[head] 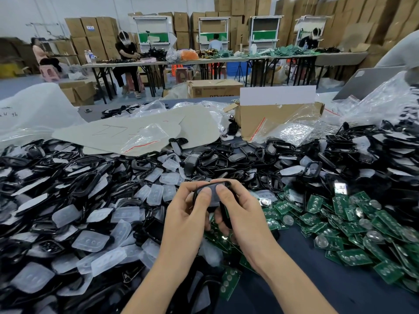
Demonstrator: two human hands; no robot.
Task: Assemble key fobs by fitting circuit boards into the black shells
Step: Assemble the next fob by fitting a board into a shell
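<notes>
black shell (pixel 217 182) pinched in left hand (pixel 186 214) and right hand (pixel 240 214), thumbs on perhaps a clear pad (pixel 214 198)

Bare left hand (pixel 184 219), bare right hand (pixel 243 217); forearms (pixel 158 282) uncovered.

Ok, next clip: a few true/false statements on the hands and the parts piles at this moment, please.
1. The left hand and the right hand hold one black shell between them. True.
2. The green circuit boards are piled on the person's left. False: they lie to the right of the hands.
3. Translucent button pads lie mixed among black shells on the left. True.
4. The cardboard box stands between the hands and the camera. False: it stands beyond the pile, on the far side of the table, with its flaps open.
</notes>
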